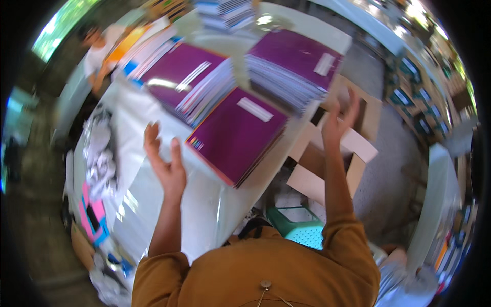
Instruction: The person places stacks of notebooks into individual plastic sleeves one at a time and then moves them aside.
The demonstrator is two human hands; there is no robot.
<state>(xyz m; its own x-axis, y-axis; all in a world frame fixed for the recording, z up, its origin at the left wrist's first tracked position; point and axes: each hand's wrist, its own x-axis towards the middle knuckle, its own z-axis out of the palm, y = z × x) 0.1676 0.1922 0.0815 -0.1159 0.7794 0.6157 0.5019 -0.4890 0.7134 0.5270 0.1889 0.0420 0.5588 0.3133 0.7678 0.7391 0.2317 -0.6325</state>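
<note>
Both of my hands are raised on either side of a short stack of purple-covered books (238, 138) at the near edge of the table. My left hand (168, 158) is beside the stack's left corner, fingers apart, holding nothing. To the right, my right hand (338, 120) hangs over the open cardboard boxes, its fingers spread and slightly blurred, also without anything in it. Behind the near stack, a taller purple-covered stack (186, 82) leans a little, and another tall stack (294, 64) stands at the back right. Pale labels mark the covers.
Open cardboard boxes (312, 174) sit below the table's right edge, by a green plastic stool (294, 222). More books (225, 13) are piled at the table's far side. A person (99, 56) is at the far left. Crumpled plastic (99, 153) lies along the left edge.
</note>
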